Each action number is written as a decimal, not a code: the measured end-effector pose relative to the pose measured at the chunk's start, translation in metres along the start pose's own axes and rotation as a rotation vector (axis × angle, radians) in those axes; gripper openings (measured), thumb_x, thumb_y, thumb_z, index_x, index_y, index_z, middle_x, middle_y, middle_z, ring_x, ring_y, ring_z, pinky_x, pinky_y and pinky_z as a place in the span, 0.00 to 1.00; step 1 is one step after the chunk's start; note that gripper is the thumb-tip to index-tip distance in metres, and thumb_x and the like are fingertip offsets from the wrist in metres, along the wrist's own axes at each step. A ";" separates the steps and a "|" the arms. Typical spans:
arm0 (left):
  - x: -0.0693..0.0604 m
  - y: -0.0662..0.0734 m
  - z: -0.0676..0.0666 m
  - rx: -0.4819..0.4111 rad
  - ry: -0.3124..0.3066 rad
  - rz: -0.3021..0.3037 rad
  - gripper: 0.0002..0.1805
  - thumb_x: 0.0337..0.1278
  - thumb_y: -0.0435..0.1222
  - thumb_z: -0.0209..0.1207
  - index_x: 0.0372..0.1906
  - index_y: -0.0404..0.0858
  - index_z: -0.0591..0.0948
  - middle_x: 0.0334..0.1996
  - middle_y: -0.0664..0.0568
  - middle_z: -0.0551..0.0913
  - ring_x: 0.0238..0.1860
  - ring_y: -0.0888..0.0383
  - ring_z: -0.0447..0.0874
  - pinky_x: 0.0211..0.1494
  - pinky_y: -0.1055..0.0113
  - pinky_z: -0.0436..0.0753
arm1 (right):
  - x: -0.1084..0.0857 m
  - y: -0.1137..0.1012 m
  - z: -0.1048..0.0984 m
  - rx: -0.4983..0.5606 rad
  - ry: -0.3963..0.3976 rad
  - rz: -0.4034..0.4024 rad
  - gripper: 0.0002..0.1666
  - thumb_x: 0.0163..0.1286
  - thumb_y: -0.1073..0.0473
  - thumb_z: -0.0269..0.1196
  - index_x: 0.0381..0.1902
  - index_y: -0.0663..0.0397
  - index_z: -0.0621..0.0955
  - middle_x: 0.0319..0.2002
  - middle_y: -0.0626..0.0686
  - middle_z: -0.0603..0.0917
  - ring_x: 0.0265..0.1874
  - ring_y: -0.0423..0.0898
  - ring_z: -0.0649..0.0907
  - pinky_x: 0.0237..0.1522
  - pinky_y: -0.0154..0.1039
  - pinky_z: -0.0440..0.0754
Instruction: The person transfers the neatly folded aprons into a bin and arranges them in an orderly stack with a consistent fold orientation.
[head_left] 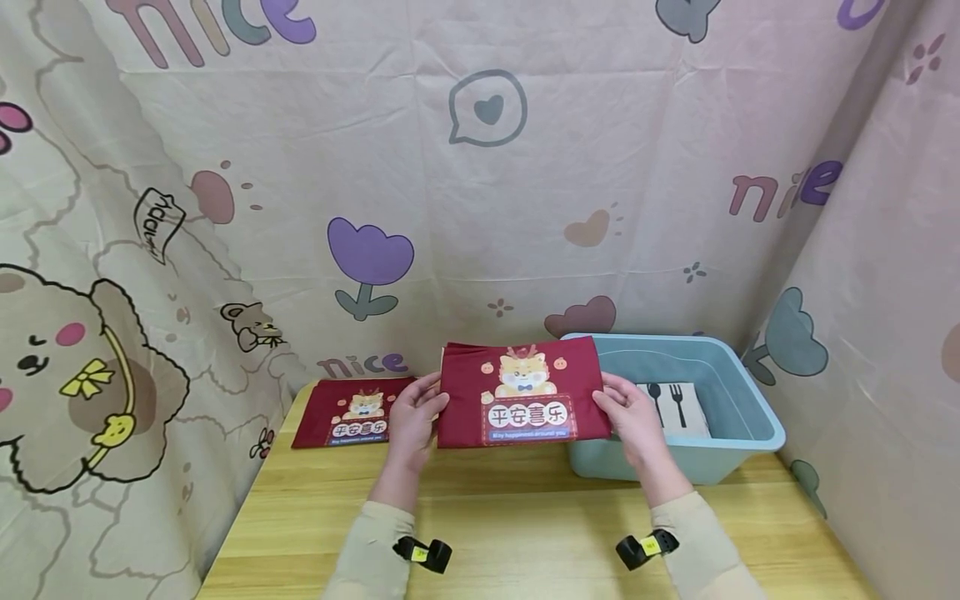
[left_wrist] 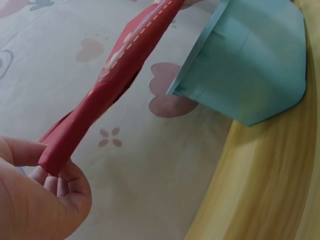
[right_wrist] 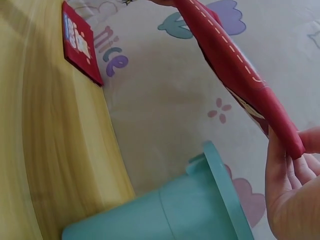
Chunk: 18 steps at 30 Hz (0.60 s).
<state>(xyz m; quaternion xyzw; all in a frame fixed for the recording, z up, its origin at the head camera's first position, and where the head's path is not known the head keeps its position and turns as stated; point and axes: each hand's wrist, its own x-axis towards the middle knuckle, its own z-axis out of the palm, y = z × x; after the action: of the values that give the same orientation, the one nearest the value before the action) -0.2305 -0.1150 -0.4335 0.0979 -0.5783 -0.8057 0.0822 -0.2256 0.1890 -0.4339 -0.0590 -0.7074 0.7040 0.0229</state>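
Between both hands a folded dark red cloth [head_left: 517, 417] is held up above the table, printed with a cartoon animal, Chinese characters and a blue strip. My left hand [head_left: 414, 417] pinches its left edge, thumb in front and fingers behind. At the opposite edge my right hand [head_left: 632, 412] pinches it in the same way, in front of the blue bin. The left wrist view shows the cloth [left_wrist: 100, 97] nearly edge-on, its layers folded together. In the right wrist view, the right hand's fingers [right_wrist: 280, 172] lie behind the cloth's corner.
A similar folded red cloth [head_left: 318, 417] lies at the table's back left. On the right stands a light blue plastic bin [head_left: 738, 408]; inside is a white item printed with a fork and spoon [head_left: 684, 408]. A patterned curtain [head_left: 480, 208] hangs behind the wooden table [head_left: 517, 533].
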 end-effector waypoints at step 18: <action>-0.007 -0.011 0.042 -0.070 -0.056 -0.053 0.22 0.59 0.21 0.58 0.60 0.29 0.77 0.39 0.50 0.80 0.35 0.60 0.80 0.33 0.66 0.83 | 0.000 -0.006 -0.045 -0.036 0.029 0.006 0.35 0.74 0.56 0.59 0.73 0.64 0.64 0.45 0.42 0.83 0.38 0.34 0.82 0.42 0.31 0.83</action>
<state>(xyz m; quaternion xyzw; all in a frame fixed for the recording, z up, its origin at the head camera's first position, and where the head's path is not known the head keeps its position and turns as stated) -0.2350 -0.0710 -0.4307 0.0877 -0.5493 -0.8296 0.0482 -0.2209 0.2334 -0.4272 -0.0716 -0.7193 0.6903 0.0300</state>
